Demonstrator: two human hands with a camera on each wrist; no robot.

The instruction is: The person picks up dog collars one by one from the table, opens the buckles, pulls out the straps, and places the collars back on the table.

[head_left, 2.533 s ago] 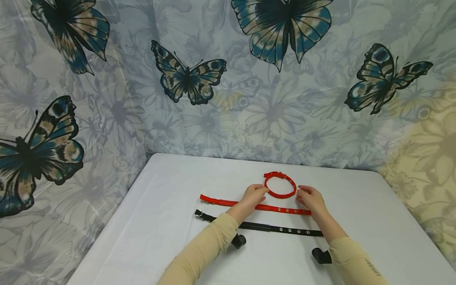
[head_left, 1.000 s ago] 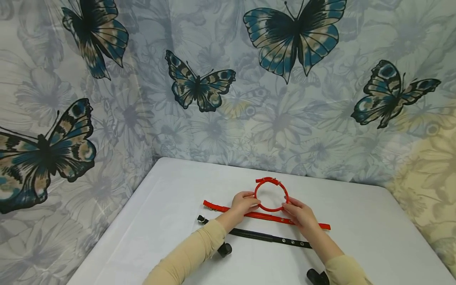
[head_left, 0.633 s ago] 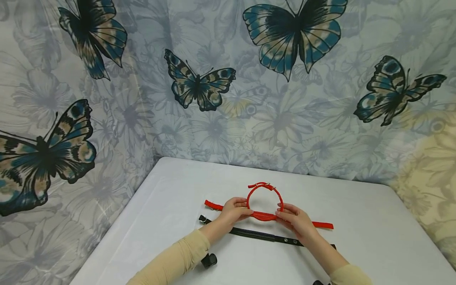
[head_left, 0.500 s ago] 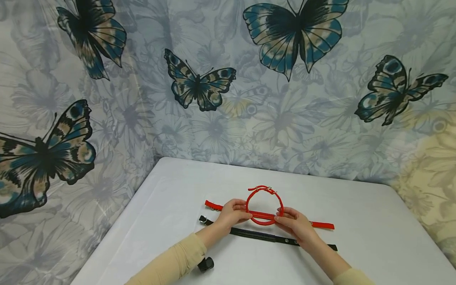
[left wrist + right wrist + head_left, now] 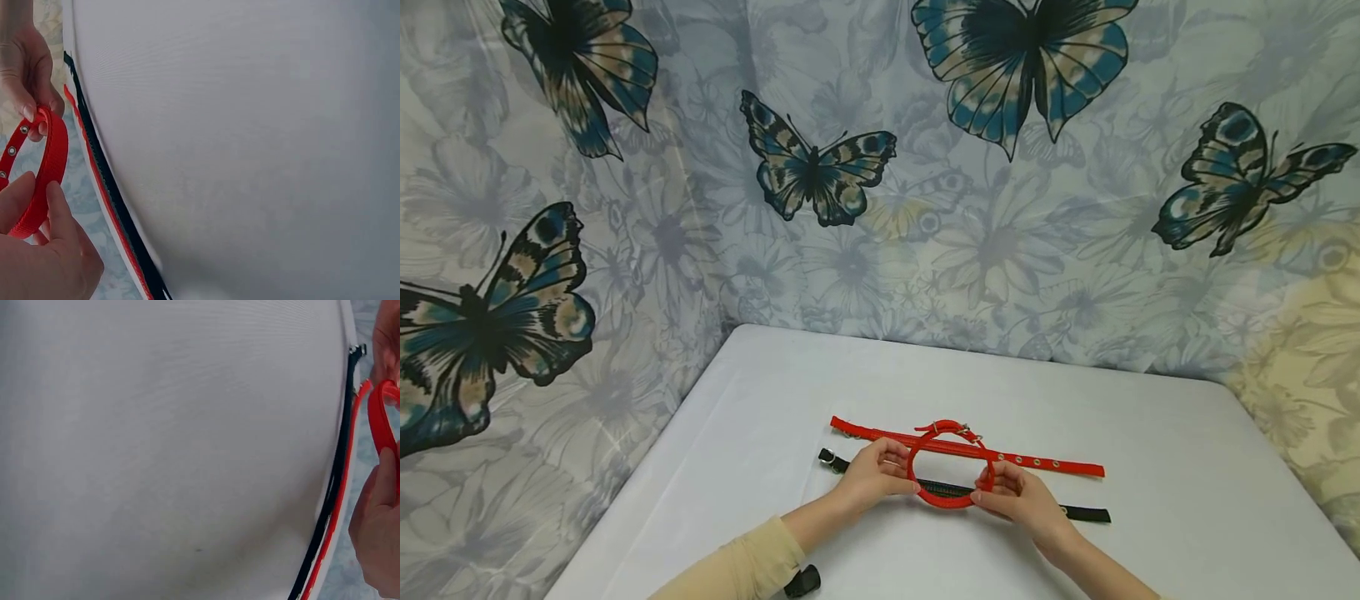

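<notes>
A red collar [image 5: 945,502], buckled into a ring, is held up between both hands, its metal buckle at the far side. My left hand [image 5: 874,477] pinches the ring's left side between thumb and fingers. On the opposite side my right hand [image 5: 1021,498] pinches it too. Metal eyelets line the band in the left wrist view, where the collar [image 5: 53,156] stands clear of the table. Behind the ring lies a second red collar [image 5: 1060,467], stretched out straight. A black collar [image 5: 1086,514] lies straight nearer to me, partly hidden by the hands and ring.
The collars lie on a white-covered table [image 5: 1187,467]. A butterfly-patterned cloth [image 5: 1000,250] hangs behind it and along the left side. By the left sleeve [image 5: 737,558] a black wrist-camera piece [image 5: 803,581] shows.
Both hands reached the ringed red collar on the table, took hold of its sides, lifted it and brought it nearer, past the straight red collar to over the black one.
</notes>
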